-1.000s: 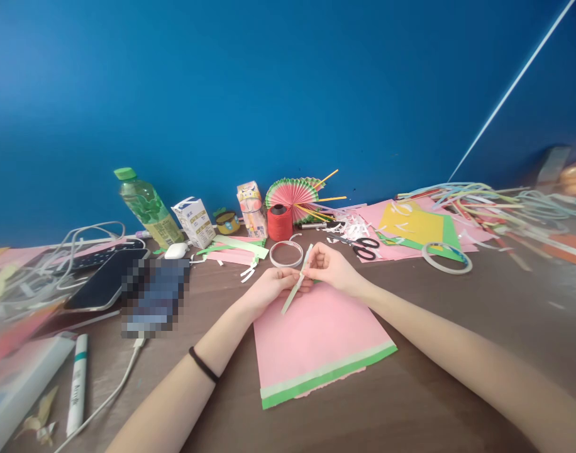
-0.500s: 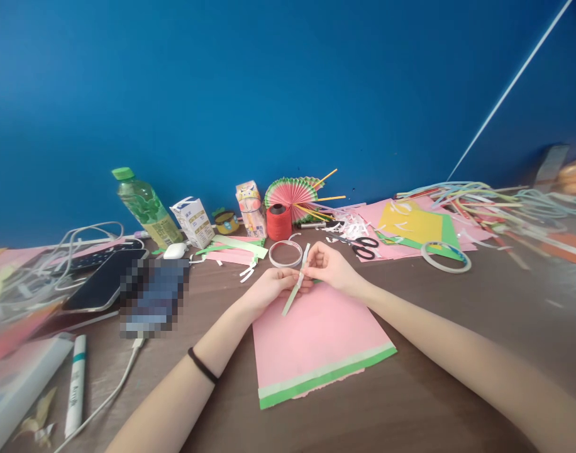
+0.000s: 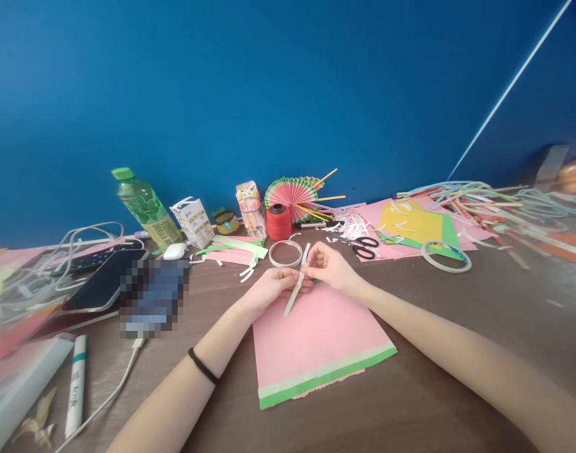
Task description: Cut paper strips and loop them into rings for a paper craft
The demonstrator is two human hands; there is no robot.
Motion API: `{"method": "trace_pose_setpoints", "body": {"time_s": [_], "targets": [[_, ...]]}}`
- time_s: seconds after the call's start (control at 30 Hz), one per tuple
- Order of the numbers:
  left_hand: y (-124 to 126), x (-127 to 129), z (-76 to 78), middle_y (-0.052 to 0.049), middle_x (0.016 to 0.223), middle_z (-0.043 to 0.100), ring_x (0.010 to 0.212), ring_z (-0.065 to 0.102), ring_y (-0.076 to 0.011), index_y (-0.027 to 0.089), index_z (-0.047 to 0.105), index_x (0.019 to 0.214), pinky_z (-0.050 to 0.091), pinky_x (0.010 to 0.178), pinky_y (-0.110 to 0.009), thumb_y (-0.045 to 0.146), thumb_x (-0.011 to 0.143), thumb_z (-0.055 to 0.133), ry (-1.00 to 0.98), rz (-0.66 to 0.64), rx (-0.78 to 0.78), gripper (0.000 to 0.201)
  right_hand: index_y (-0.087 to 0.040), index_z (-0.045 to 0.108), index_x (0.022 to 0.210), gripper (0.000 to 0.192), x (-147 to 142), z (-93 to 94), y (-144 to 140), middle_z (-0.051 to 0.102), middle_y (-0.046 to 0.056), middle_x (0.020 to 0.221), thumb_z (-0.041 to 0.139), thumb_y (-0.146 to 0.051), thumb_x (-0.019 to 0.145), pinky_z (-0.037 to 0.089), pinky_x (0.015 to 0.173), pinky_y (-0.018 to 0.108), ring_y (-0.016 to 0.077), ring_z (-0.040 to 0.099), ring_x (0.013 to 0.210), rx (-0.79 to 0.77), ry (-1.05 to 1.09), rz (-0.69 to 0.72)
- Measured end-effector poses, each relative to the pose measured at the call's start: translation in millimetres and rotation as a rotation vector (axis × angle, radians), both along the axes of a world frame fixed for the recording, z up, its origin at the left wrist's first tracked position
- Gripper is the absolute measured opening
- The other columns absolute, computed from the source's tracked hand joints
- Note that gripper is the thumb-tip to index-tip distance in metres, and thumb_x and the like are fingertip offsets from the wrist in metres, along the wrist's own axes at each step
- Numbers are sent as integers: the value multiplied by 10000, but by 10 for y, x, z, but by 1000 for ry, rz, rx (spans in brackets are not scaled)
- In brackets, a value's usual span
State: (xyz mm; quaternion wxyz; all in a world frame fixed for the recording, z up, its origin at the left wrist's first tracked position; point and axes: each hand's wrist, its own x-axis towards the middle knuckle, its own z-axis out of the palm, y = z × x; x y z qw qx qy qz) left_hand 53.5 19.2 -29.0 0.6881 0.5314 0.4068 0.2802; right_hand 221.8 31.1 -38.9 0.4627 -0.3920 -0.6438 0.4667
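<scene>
A narrow pale-green strip (image 3: 293, 299) slants between my two hands, its upper part whiter; I cannot tell whether it is paper or tape. My left hand (image 3: 279, 286) pinches it from the left with thumb and fingers. On the right, the bent fingers and thumb of my right hand (image 3: 326, 267) grip its upper half. Beneath both hands lies a pink paper sheet (image 3: 316, 340) with a pale and green border along its near edge. A roll of tape (image 3: 270, 253) lies just beyond my left hand.
Black-handled scissors (image 3: 366, 254) and another tape roll (image 3: 446, 269) lie to the right. Red thread (image 3: 279, 225) stands before a pleated paper fan (image 3: 290, 189). Phones, a green-capped bottle (image 3: 146, 207), a carton (image 3: 192, 221) and a marker (image 3: 76, 387) are on the left.
The lower end of the strip has shifted very slightly to the right. Both hands stay in nearly the same place, and the pink sheet has not moved.
</scene>
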Motion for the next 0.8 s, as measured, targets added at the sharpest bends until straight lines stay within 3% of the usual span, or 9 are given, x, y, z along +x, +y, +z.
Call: {"method": "trace_pose_setpoints", "body": {"time_s": [0.8], "targets": [[-3,6,20,-143,947,670,891,620,-239,99,646,908,439,857,-367,288,687,593,-34,14,-6,295,-192,417,718,194,-27,-69,-4,478,-51,624,601,-182,656,407,552,248,97,477,568,76,-42,-25]]}}
